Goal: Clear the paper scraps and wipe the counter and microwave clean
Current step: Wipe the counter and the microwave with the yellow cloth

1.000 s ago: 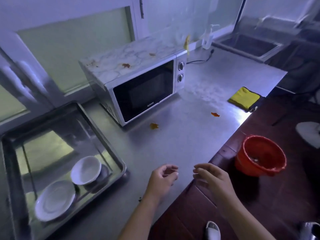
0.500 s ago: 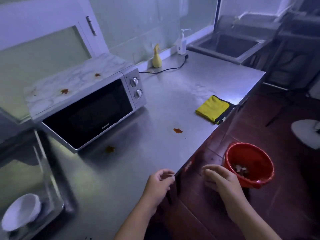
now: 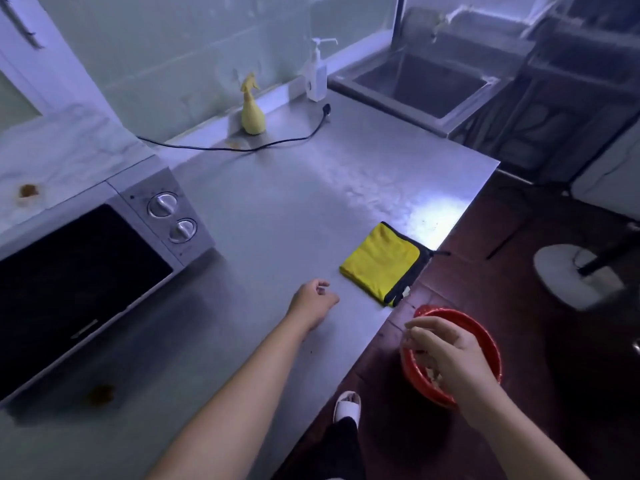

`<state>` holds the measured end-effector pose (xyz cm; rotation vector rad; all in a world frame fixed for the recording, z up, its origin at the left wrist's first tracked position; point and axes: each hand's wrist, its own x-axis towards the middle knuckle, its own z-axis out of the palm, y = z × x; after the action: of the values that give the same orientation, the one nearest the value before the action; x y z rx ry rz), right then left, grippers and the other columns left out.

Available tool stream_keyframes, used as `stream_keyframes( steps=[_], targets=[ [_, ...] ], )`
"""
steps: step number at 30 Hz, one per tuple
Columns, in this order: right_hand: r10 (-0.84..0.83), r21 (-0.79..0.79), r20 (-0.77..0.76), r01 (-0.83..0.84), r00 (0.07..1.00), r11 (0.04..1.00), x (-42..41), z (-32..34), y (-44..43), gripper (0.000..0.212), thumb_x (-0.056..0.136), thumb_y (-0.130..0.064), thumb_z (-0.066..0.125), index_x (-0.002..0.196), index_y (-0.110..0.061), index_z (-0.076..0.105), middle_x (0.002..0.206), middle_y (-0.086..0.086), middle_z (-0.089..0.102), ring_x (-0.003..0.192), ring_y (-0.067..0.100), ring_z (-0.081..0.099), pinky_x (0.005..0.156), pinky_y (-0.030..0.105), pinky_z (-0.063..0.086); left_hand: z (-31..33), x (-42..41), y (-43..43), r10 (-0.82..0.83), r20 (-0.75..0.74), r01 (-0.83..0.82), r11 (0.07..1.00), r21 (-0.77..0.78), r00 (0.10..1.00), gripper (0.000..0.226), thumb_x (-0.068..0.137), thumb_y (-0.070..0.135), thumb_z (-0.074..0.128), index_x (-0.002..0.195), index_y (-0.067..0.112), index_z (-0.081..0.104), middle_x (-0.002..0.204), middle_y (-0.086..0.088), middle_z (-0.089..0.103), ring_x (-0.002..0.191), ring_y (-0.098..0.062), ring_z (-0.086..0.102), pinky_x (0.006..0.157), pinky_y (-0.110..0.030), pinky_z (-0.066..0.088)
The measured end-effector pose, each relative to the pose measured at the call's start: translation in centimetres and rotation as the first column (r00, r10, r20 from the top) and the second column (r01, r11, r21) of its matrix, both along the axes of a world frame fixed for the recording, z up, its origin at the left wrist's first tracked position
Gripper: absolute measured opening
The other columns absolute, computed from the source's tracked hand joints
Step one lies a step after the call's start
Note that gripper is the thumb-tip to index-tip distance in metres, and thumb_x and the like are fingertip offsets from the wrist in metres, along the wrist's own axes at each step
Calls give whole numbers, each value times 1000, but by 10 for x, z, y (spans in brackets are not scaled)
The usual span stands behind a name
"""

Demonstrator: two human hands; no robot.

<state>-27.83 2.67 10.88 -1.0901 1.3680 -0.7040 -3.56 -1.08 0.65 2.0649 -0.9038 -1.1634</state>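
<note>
My left arm reaches out straight over the counter (image 3: 277,209), and my left hand (image 3: 313,299) sits low, just left of the cloth (image 3: 381,259), palm down, fingers curled under. I cannot tell whether they pinch anything.

My right hand (image 3: 446,355) hangs off the counter edge, right of the cloth and nearer me, above the red bucket (image 3: 485,344). The wrist is bent and the fingers are bunched and pointing down; whether they hold something, I cannot tell. Pale bits lie in the bucket.

A brown scrap (image 3: 100,393) lies on the counter well left of the cloth. The microwave (image 3: 104,258), also well left, has a brown spot (image 3: 28,190) on top.
</note>
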Motion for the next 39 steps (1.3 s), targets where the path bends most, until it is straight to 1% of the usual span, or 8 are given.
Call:
stream_keyframes(
  steps=[4, 8, 13, 20, 27, 30, 34, 39],
  targets=[
    [-5, 43, -60, 8, 998, 999, 5, -2, -51, 29, 90, -7, 67, 78, -31, 78, 85, 19, 72, 73, 25, 62, 70, 38, 49, -24, -4, -87, -132, 129, 121, 988, 90, 983, 69, 84, 37, 73, 143, 11, 48, 140, -11, 55, 128, -27, 52, 102, -33, 41],
    [-12, 96, -104, 22, 994, 995, 4, -7, -87, 26, 89, -10, 68, 80, -32, 78, 85, 15, 73, 75, 26, 65, 71, 38, 53, -38, -13, -136, -237, 259, 190, 962, 195, 936, 50, 79, 39, 74, 119, 14, 59, 122, -7, 63, 116, -30, 57, 93, -36, 48],
    [-23, 124, -167, 44, 986, 991, 2, -16, -118, 20, 88, -13, 70, 83, -30, 78, 84, 2, 76, 84, 21, 70, 81, 41, 56, -26, -22, -150, -68, -50, 76, 983, 168, 996, 13, 76, 10, 72, 89, 6, 74, 77, -5, 64, 70, -19, 59, 64, -27, 44],
    [-63, 307, 123, 22, 990, 952, 10, -27, -171, 49, 95, -43, 60, 139, -24, 51, 145, -2, 49, 129, 18, 50, 98, 36, 44, 70, -82, -99, -48, -240, 19, 992, -121, 970, 13, 73, 16, 61, 81, 21, 54, 72, 6, 53, 67, -12, 48, 65, -31, 40],
    [-32, 653, 593, -457, 804, 604, 15, -38, -175, 48, 76, -51, 68, 67, -5, 76, 67, 14, 69, 61, 29, 70, 56, 39, 57, 114, -155, -30, -94, -35, 97, 992, 75, 995, 35, 72, 51, 67, 101, 43, 48, 100, 11, 62, 77, -5, 56, 69, -26, 49],
    [85, 679, 577, -535, 813, 503, 10, -58, -167, 41, 75, -39, 64, 73, 0, 76, 76, 19, 70, 68, 34, 71, 61, 43, 58, 110, -167, -5, 110, -145, -111, 994, 5, 983, 29, 81, 44, 70, 108, 39, 61, 118, 14, 64, 110, 0, 58, 96, -24, 48],
    [225, 659, 542, -575, 810, 484, 10, -62, -167, 45, 82, -35, 54, 100, -1, 77, 104, 25, 73, 84, 41, 73, 75, 51, 58, 93, -185, 39, 490, -329, -541, 837, -82, 808, 25, 84, 31, 70, 108, 24, 69, 107, 8, 73, 106, -1, 65, 89, -20, 52],
    [392, 466, 316, -501, 864, 729, 37, -44, -185, 30, 80, -29, 55, 93, -3, 60, 74, 19, 65, 60, 35, 62, 67, 47, 52, 57, -186, 105, 860, -288, -897, 442, 10, 421, 11, 94, 7, 63, 103, 10, 70, 100, -3, 72, 98, -15, 68, 82, -30, 56]
  ],
)
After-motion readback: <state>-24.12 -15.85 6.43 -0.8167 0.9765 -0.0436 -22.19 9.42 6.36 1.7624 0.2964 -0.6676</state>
